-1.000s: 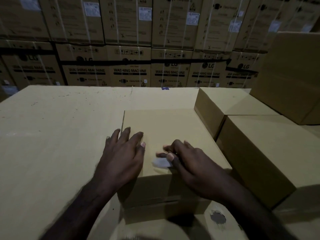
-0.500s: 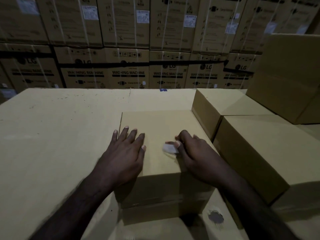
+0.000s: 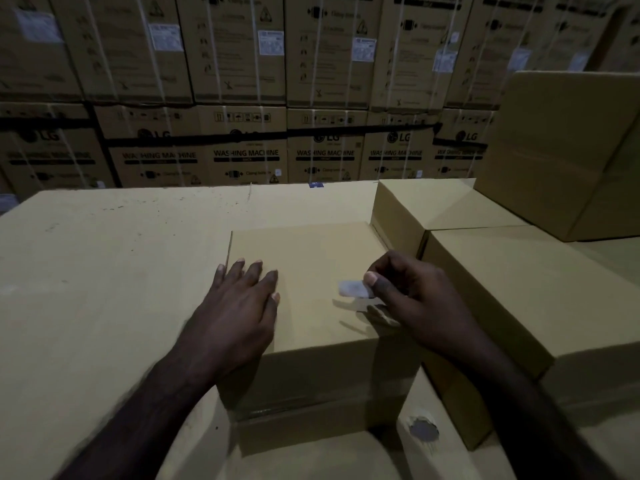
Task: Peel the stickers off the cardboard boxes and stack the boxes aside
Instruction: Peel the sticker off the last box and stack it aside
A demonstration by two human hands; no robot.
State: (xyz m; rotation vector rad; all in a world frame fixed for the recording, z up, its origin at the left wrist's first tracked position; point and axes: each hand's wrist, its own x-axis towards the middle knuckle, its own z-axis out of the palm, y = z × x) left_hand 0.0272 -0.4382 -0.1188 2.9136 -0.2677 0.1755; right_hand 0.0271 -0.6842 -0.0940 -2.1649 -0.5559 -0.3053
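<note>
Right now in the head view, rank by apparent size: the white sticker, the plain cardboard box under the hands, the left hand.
1. Plain cardboard box
2. Left hand
3. Small white sticker, pinched in the right hand

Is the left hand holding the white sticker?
No, the left hand rests flat on the box; the right hand pinches the sticker.

Head view looks forward-down, close over boxes (image 3: 311, 271).

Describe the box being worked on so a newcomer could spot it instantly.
In front of the wall of washing machine cartons lies a broad cardboard surface. The small box stands at its near edge, left of two plain boxes. It alone has the left hand flat on top.
</note>
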